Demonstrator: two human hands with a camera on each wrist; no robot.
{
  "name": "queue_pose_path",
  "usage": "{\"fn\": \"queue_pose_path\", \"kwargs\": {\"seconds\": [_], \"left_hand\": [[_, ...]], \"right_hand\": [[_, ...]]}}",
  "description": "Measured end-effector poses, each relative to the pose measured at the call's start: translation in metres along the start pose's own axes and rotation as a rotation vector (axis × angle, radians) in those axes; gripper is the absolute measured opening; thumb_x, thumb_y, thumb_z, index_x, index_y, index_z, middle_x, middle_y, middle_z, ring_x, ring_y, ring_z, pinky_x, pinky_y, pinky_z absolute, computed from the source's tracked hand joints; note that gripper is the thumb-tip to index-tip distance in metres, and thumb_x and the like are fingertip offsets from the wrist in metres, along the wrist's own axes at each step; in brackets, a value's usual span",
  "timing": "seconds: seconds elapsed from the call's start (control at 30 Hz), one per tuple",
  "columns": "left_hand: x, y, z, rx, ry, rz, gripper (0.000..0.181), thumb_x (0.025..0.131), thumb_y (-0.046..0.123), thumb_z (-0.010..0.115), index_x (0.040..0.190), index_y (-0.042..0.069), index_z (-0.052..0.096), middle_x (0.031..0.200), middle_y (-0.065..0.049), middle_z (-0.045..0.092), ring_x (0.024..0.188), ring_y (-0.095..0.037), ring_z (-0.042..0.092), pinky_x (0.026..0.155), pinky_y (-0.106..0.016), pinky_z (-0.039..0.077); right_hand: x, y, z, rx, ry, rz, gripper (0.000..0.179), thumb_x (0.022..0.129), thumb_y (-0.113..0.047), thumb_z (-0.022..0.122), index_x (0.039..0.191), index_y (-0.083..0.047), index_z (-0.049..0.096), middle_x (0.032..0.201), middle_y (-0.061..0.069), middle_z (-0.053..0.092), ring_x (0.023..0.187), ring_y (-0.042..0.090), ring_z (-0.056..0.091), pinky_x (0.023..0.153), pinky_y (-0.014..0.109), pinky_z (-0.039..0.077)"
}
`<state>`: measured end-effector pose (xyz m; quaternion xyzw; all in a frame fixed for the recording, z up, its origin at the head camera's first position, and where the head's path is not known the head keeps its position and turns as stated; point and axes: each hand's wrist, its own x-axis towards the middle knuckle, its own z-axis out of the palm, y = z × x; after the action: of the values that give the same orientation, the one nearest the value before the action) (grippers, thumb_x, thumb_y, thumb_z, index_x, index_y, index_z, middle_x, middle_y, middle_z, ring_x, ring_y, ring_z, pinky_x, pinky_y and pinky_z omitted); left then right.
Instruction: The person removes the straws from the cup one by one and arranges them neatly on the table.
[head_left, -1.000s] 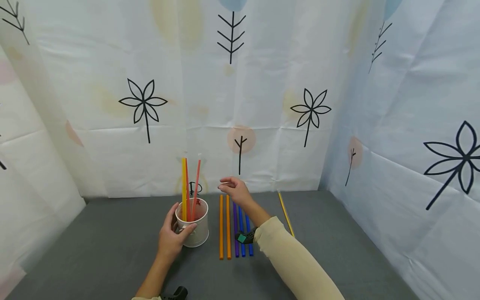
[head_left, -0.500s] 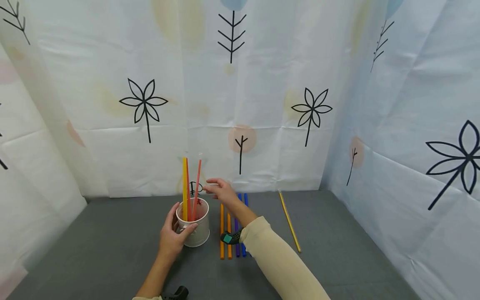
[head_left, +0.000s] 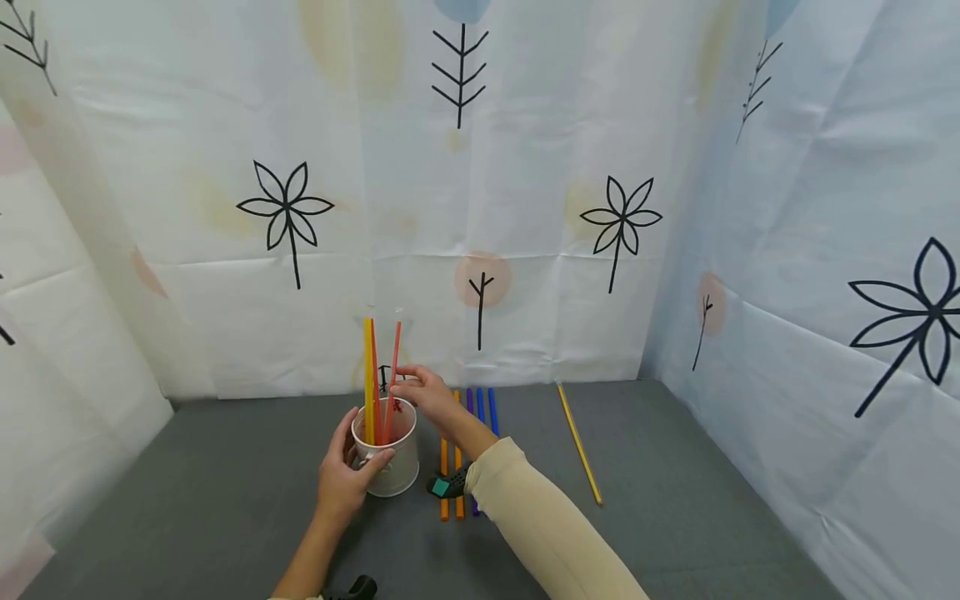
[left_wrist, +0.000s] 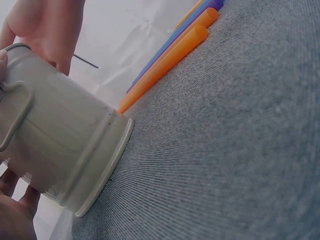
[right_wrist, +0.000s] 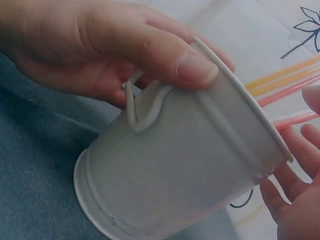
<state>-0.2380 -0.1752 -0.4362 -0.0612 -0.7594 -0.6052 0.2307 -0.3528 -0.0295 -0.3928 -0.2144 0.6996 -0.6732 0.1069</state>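
Note:
A white metal cup (head_left: 400, 468) with a wire-like side handle (right_wrist: 145, 112) stands upright on the table. My left hand (head_left: 345, 475) grips it, thumb on the near side of the rim and fingers round the left. Yellow straws (head_left: 368, 367) and red straws (head_left: 395, 350) stand in the cup, leaning on its rim. My right hand (head_left: 435, 402) is at the cup's right side, fingertips beside the rightmost red straw. In the right wrist view that straw passes between thumb and loosely bent fingers (right_wrist: 300, 147), with a gap at the thumb.
Orange straws (head_left: 444, 479), a purple straw (head_left: 470, 400) and blue straws (head_left: 492, 408) lie side by side right of the cup, partly under my right forearm. A yellow straw (head_left: 579, 443) lies apart on the grey table (head_left: 675, 500). A patterned white curtain (head_left: 525, 317) hangs behind.
My right hand has moved left and slightly down, from above the row of straws to the red straw in the cup. My left hand and the cup have stayed in place.

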Motion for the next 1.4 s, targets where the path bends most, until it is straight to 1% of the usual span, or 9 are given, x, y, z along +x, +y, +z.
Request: {"fn": "queue_pose_path", "kwargs": {"seconds": [0.2, 0.37, 0.47, 0.73, 0.9, 0.97, 1.13, 1.23, 1.4], "left_hand": [[0.001, 0.0, 0.001, 0.014, -0.015, -0.01, 0.079, 0.082, 0.004, 0.077, 0.147, -0.002, 0.032, 0.141, -0.028, 0.043, 0.129, -0.04, 0.044, 0.106, -0.048, 0.034], [0.003, -0.002, 0.001, 0.0, -0.015, -0.007, 0.08, 0.082, 0.004, 0.077, 0.148, -0.002, 0.032, 0.142, -0.028, 0.043, 0.13, -0.041, 0.042, 0.1, -0.015, 0.035], [0.003, -0.003, 0.0, -0.013, -0.006, -0.003, 0.08, 0.081, 0.003, 0.078, 0.147, -0.003, 0.033, 0.142, -0.028, 0.043, 0.13, -0.041, 0.042, 0.093, -0.005, 0.033], [0.0, -0.002, -0.001, -0.005, 0.005, -0.014, 0.08, 0.081, 0.004, 0.078, 0.147, -0.002, 0.034, 0.142, -0.028, 0.044, 0.13, -0.037, 0.043, 0.1, -0.013, 0.035], [0.0, -0.001, 0.0, 0.011, 0.005, -0.017, 0.08, 0.081, 0.004, 0.078, 0.147, -0.001, 0.034, 0.142, -0.027, 0.044, 0.13, -0.036, 0.043, 0.106, -0.03, 0.035], [0.0, 0.0, 0.0, 0.011, 0.005, -0.018, 0.079, 0.081, 0.004, 0.078, 0.147, -0.001, 0.034, 0.142, -0.027, 0.044, 0.13, -0.037, 0.044, 0.106, -0.031, 0.035], [0.001, 0.0, 0.0, -0.002, 0.005, -0.01, 0.079, 0.081, 0.003, 0.078, 0.147, -0.002, 0.034, 0.141, -0.028, 0.044, 0.129, -0.038, 0.044, 0.097, -0.01, 0.034], [0.0, 0.0, 0.0, -0.01, 0.005, -0.002, 0.079, 0.081, 0.002, 0.078, 0.147, -0.002, 0.034, 0.14, -0.029, 0.045, 0.129, -0.038, 0.044, 0.094, -0.007, 0.033], [-0.001, 0.002, -0.001, -0.004, -0.002, -0.007, 0.079, 0.081, 0.002, 0.077, 0.147, -0.002, 0.034, 0.141, -0.028, 0.044, 0.129, -0.038, 0.043, 0.106, -0.03, 0.036]], "right_hand": [[0.0, 0.0, 0.0, 0.068, 0.057, -0.013, 0.042, 0.095, -0.011, 0.063, 0.135, -0.003, 0.053, 0.117, 0.017, 0.067, 0.109, 0.026, 0.062, 0.101, 0.042, 0.044], [-0.001, -0.004, 0.001, 0.094, 0.061, -0.058, 0.033, 0.094, -0.004, 0.062, 0.127, -0.001, 0.059, 0.112, 0.019, 0.068, 0.112, 0.034, 0.061, 0.1, 0.04, 0.045], [-0.003, -0.005, 0.001, 0.061, 0.045, -0.078, 0.028, 0.094, -0.002, 0.062, 0.121, 0.001, 0.062, 0.108, 0.019, 0.069, 0.111, 0.032, 0.062, 0.102, 0.039, 0.044], [-0.009, -0.006, 0.002, -0.105, 0.074, -0.099, 0.018, 0.093, -0.005, 0.064, 0.111, -0.001, 0.067, 0.107, 0.017, 0.069, 0.097, 0.017, 0.067, 0.094, 0.034, 0.049], [-0.012, -0.011, -0.001, -0.176, 0.106, -0.127, 0.017, 0.091, -0.008, 0.068, 0.107, -0.004, 0.07, 0.097, 0.008, 0.071, 0.09, 0.013, 0.064, 0.085, 0.032, 0.051], [-0.011, -0.013, -0.003, -0.175, 0.117, -0.139, 0.016, 0.09, -0.008, 0.068, 0.106, -0.003, 0.07, 0.095, 0.009, 0.071, 0.087, 0.013, 0.063, 0.084, 0.033, 0.051], [-0.007, -0.023, -0.01, -0.105, 0.128, -0.179, 0.018, 0.091, -0.002, 0.066, 0.108, 0.002, 0.068, 0.093, 0.013, 0.072, 0.087, 0.017, 0.067, 0.086, 0.033, 0.053], [-0.007, -0.033, -0.017, -0.07, 0.119, -0.196, 0.02, 0.092, 0.001, 0.063, 0.111, 0.006, 0.066, 0.094, 0.017, 0.071, 0.087, 0.022, 0.067, 0.083, 0.031, 0.053], [-0.008, -0.048, -0.035, -0.049, 0.124, -0.222, 0.023, 0.093, 0.001, 0.062, 0.114, 0.007, 0.064, 0.097, 0.022, 0.069, 0.086, 0.027, 0.068, 0.082, 0.033, 0.055]]}}
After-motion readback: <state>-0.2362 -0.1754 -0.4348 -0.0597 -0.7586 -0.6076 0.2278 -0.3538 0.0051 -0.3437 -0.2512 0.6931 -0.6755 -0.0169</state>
